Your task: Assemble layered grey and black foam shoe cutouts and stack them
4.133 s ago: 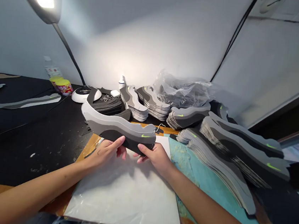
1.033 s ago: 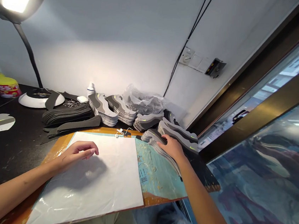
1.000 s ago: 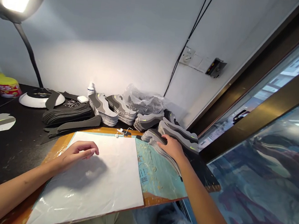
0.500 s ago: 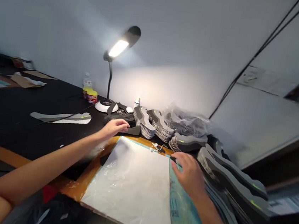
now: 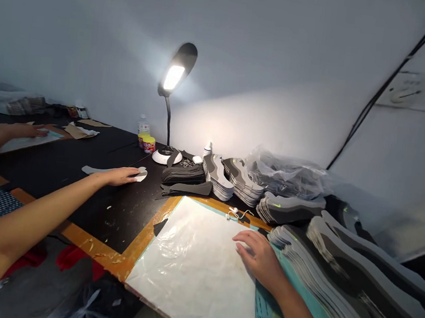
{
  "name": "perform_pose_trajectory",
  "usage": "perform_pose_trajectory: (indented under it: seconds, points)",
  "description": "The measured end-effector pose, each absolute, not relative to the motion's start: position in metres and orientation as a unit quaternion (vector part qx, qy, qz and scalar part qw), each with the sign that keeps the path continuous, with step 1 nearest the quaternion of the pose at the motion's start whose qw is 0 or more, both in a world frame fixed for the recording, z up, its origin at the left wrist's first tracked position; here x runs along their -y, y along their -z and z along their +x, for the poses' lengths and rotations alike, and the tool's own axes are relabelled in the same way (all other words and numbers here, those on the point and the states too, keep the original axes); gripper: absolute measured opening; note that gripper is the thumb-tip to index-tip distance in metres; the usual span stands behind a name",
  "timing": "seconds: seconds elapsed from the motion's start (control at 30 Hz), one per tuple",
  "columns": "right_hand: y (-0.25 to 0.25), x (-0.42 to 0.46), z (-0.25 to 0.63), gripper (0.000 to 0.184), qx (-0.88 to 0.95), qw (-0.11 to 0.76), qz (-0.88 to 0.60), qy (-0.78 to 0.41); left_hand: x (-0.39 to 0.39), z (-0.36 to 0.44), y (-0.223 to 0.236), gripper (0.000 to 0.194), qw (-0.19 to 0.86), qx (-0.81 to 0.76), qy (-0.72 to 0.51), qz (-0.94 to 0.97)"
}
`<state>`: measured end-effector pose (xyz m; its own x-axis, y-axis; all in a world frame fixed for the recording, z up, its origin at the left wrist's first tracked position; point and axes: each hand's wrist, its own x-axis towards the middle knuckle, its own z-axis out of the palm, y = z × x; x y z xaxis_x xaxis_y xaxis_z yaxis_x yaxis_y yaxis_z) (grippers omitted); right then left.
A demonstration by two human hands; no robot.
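Finding the left hand [image 5: 121,176] open, palm down, not gripping, fingertips lying on a grey-and-white shoe-shaped foam cutout [image 5: 99,171] on the black bench [image 5: 126,221]. Finding the right hand [image 5: 257,257] open and likewise not gripping, resting on a plastic-covered white sheet [image 5: 189,273] just beside tall stacks of grey layered cutouts [image 5: 329,292]. Noting further stacks [image 5: 242,182] along the bench's far edge. Observing another person's hand [image 5: 27,131] lying flat on a sheet, well apart at far left.
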<state>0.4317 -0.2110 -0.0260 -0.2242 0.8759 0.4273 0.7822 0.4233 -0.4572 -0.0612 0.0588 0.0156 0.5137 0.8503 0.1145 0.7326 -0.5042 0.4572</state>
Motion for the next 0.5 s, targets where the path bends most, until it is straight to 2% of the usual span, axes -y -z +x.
perform_pose_trajectory:
  seconds: [0.13,0.5]
  points:
    - [0.022,0.213,0.433,0.019,0.776,0.335,-0.526,-0.094,-0.051,-0.05,-0.019,0.077,0.16,-0.474,-0.1,0.86]
    - [0.017,0.219,0.425,0.019,0.805,0.317,-0.492,-0.092,-0.035,-0.031,-0.024,0.1,0.144,-0.502,-0.023,0.853]
